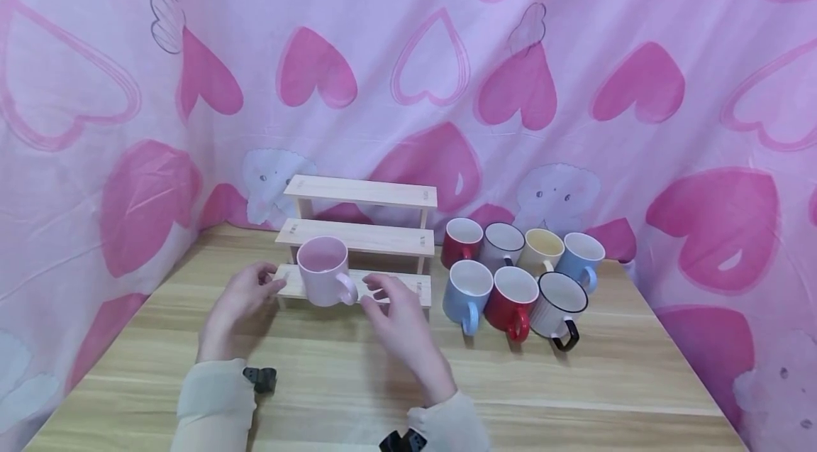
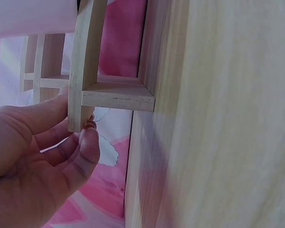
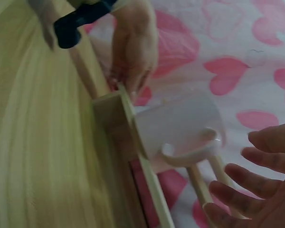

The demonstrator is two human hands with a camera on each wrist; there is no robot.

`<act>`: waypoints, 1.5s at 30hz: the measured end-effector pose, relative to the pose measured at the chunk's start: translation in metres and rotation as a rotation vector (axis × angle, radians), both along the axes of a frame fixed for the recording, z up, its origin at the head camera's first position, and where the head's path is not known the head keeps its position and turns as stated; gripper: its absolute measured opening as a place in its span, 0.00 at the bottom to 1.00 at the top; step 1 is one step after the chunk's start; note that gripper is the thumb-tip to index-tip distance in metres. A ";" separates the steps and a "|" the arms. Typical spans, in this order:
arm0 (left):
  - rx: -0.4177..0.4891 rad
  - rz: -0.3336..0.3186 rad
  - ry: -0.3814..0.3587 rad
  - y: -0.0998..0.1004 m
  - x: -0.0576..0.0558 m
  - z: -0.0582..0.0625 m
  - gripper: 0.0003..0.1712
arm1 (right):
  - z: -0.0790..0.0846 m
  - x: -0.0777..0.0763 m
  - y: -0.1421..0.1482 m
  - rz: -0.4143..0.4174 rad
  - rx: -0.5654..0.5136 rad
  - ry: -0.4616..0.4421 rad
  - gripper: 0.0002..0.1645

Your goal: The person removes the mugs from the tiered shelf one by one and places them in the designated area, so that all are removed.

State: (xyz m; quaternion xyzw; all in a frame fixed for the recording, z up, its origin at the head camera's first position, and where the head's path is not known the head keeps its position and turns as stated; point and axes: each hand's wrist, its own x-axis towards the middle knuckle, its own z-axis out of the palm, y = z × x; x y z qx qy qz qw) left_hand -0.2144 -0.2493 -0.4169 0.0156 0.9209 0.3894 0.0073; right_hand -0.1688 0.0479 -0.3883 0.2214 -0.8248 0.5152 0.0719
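A pink mug stands upright on the lowest step of a three-tier wooden shelf, its handle towards the right. My left hand is at the left end of that step. In the left wrist view, the thumb lies on the upper face of the step's board and the fingertips curl under its end, gripping it. My right hand is just right of the mug, holding nothing. Its fingers are spread and slightly bent, apart from the mug's handle in the right wrist view.
Right of the shelf, several mugs stand in two rows: red, light blue, white with a black rim, and a yellow one among those behind. A heart-patterned curtain rises behind the wooden table.
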 end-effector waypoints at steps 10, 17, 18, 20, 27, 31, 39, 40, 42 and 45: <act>-0.005 0.014 -0.025 -0.001 -0.003 0.001 0.27 | -0.014 -0.015 -0.035 0.003 -0.049 0.020 0.17; -0.008 0.011 -0.033 -0.001 -0.003 0.001 0.29 | -0.023 -0.020 -0.041 -0.044 -0.076 -0.083 0.12; -0.012 0.010 -0.027 -0.001 -0.003 0.001 0.29 | -0.023 -0.020 -0.041 -0.046 -0.076 -0.091 0.13; -0.021 0.008 -0.014 -0.001 -0.002 0.001 0.29 | -0.024 -0.021 -0.041 -0.052 -0.077 -0.111 0.14; -0.024 0.008 -0.010 -0.001 -0.001 0.002 0.28 | -0.025 -0.019 -0.045 -0.081 -0.108 -0.158 0.11; -0.016 0.009 -0.010 -0.002 0.001 0.001 0.28 | -0.027 -0.016 -0.049 -0.096 -0.098 -0.141 0.09; -0.029 0.000 -0.005 -0.005 0.002 0.003 0.29 | -0.026 -0.014 -0.054 -0.077 -0.092 -0.130 0.08; -0.026 -0.004 -0.005 -0.004 0.001 0.002 0.29 | -0.026 -0.013 -0.053 -0.081 -0.094 -0.136 0.07; -0.018 -0.007 -0.009 -0.003 -0.001 0.001 0.29 | -0.027 -0.013 -0.051 -0.085 -0.090 -0.142 0.07; -0.010 -0.003 -0.026 -0.001 -0.001 -0.001 0.29 | -0.027 -0.011 -0.049 -0.073 -0.083 -0.151 0.06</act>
